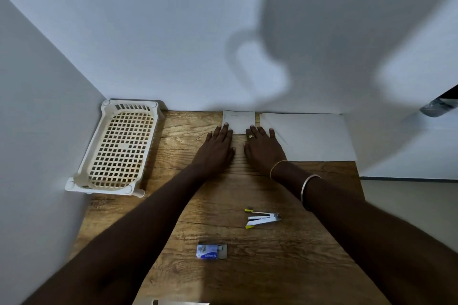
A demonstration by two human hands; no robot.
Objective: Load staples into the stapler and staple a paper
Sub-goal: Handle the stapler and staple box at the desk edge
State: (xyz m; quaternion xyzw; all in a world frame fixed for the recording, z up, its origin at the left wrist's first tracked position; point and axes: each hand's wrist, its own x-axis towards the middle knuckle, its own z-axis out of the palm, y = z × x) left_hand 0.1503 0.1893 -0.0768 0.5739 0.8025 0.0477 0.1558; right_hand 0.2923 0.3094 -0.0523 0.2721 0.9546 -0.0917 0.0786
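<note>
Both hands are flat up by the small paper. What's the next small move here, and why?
Probably draw the left hand back to the staple box: loading comes first, and the stapler already lies splayed open, untouched. The right hand lies flat too, fingers on the small paper; neither holds anything.

There's the silver stapler (263,218) with yellow tips, sprung open in a V, at four o'clock from the middle of the desk (272,267). The blue-and-white staple box (211,251) lies flat at six o'clock, its tray slid partly out to the right. The small white paper (239,121) lies at twelve o'clock against the wall, with a larger sheet (309,136) just beside it at two.
</note>
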